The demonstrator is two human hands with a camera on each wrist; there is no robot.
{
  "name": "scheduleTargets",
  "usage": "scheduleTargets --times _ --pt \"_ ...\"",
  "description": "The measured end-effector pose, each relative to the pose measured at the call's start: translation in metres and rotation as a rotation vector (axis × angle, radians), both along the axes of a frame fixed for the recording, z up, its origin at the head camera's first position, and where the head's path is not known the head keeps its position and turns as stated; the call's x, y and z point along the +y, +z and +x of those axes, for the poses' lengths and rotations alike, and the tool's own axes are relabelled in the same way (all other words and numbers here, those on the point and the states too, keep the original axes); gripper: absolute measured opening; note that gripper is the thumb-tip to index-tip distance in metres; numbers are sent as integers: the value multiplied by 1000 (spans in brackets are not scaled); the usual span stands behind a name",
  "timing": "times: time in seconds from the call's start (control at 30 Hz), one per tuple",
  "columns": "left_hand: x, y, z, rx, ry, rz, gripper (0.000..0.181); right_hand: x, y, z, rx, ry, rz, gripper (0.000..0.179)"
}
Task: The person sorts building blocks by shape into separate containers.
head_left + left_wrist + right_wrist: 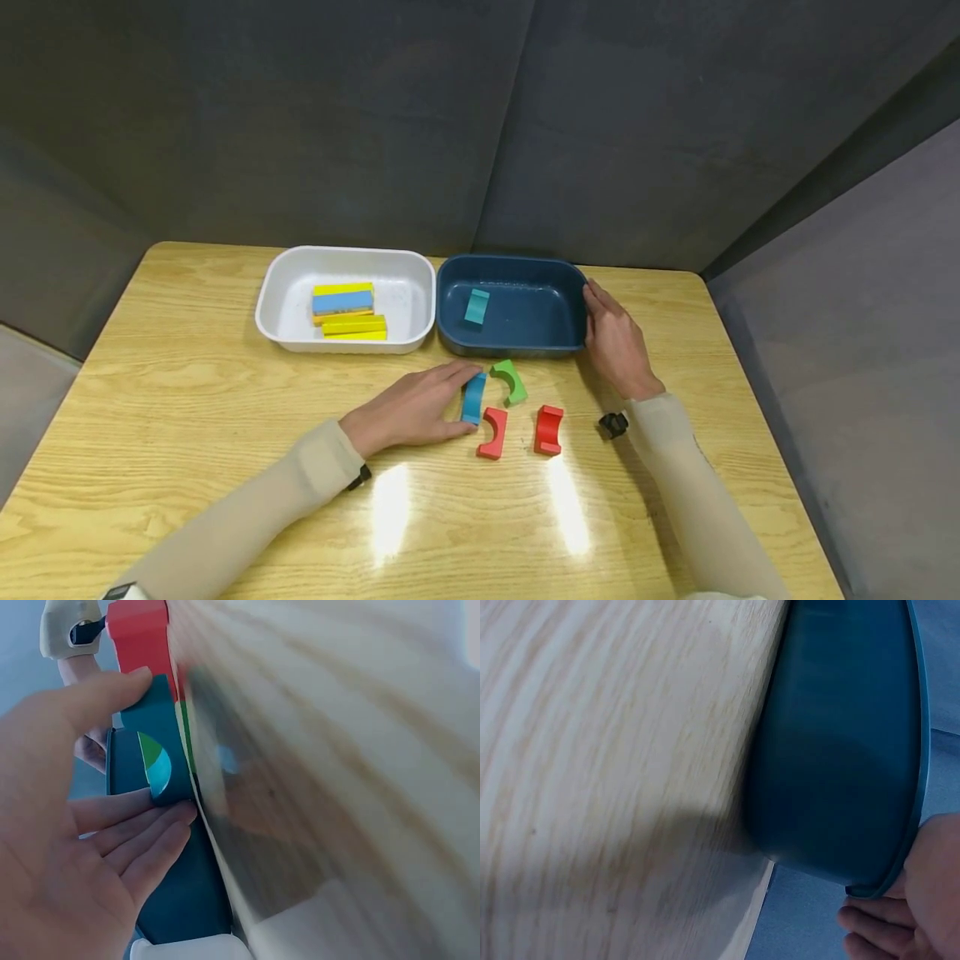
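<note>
My left hand (420, 407) pinches a blue arch block (473, 398) on the table, thumb at its near end and fingers at its far end. In the left wrist view, the thumb (112, 694) presses the block's upper end and the fingertips meet the lower one. My right hand (618, 346) holds the right end of a dark blue bin (517, 346), its fingers at the rim (922, 750). Inside that bin lies a teal block (477, 306). Close to the left hand are a green arch block (511, 383) and a red arch block (492, 433).
Farther right lies a second red arch block (548, 431). A white bin (270, 304) stands against the dark bin's left side, holding several yellow blocks (354, 325) and a blue one (342, 302). Dark grey panels (360, 125) rise behind the wooden table (187, 375).
</note>
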State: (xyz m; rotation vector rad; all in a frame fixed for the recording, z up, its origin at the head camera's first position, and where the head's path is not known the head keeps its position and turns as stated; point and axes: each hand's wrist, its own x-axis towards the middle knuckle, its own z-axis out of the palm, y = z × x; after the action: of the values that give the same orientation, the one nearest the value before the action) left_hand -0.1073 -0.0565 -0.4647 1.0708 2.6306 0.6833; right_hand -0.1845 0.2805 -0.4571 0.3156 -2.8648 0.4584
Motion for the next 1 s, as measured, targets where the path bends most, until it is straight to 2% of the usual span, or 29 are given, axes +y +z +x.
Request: scheduleTargets --times 0.2,0.37,0.63,0.83,1.0 --pt "-5 4 5 9 18 23 86 1 0 1 15 17 -21 45" --pt "-9 15 8 12 32 57 87 1 1 2 22 21 -30 44" --pt "-8 30 8 60 21 120 86 2 0 1 48 13 -41 44" --pt "-7 41 4 101 8 151 87 2 0 1 49 19 -48 43" --pt "-7 55 -4 127 14 156 87 3 0 0 37 12 -52 43"
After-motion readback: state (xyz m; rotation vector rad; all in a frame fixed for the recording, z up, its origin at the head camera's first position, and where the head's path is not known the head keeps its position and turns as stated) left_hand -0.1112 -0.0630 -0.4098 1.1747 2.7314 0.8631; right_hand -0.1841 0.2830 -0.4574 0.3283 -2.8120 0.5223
